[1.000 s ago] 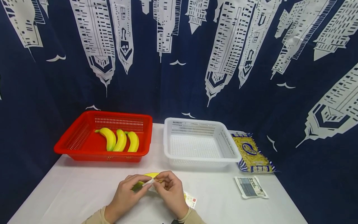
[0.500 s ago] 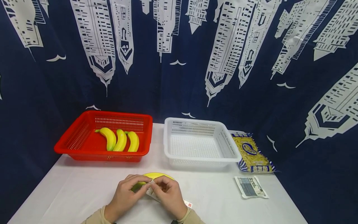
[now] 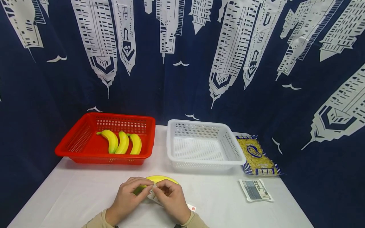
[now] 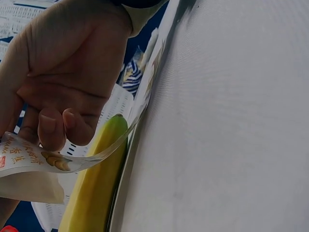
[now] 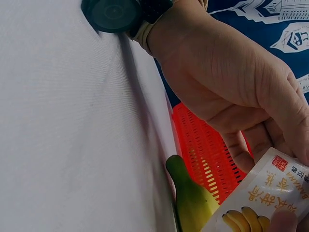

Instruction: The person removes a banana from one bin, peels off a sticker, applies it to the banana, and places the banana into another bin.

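I see my left hand (image 3: 125, 199) and right hand (image 3: 171, 199) both pinching a small banana-print packet (image 3: 154, 193) over the banana (image 3: 159, 180) on the white table (image 3: 71, 196), just before the white basket (image 3: 199, 145).

Beige long sleeves (image 3: 98, 220) are worn on both arms. A dark, round wrist-mounted device (image 5: 112, 14) is strapped on at the right cuff.

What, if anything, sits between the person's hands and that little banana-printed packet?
Nothing visible. Both the left hand and right hand already pinch the packet directly, fingers on its edges. A loose banana lies just behind it on the table, not in between.
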Action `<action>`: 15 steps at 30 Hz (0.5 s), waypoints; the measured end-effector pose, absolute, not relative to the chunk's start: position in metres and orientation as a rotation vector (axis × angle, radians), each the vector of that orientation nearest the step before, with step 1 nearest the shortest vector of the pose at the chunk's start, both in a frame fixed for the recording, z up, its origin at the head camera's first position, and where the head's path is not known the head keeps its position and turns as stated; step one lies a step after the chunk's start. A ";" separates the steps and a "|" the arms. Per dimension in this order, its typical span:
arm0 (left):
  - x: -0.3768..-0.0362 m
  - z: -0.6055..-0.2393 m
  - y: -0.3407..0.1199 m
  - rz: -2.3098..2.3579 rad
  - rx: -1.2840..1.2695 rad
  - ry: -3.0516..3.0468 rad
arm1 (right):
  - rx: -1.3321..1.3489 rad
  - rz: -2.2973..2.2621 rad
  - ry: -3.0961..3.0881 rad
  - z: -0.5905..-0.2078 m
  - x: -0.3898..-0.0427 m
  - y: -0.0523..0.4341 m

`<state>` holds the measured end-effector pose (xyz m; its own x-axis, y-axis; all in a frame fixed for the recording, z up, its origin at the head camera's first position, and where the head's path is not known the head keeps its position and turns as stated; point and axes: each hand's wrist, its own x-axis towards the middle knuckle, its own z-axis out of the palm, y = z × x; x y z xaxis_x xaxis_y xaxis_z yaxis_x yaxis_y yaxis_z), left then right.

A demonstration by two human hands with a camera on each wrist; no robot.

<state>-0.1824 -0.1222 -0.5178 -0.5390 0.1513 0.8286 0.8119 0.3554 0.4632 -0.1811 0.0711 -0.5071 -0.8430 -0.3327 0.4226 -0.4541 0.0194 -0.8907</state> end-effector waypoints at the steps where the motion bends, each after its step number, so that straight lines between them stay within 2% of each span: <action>1: -0.182 -0.517 -0.122 -1.207 -0.831 -1.928 | 0.844 1.964 -2.173 -0.507 -0.181 0.071; 15: -0.182 -0.516 -0.125 -1.215 -0.755 -2.005 | 0.815 1.971 -2.234 -0.503 -0.180 0.072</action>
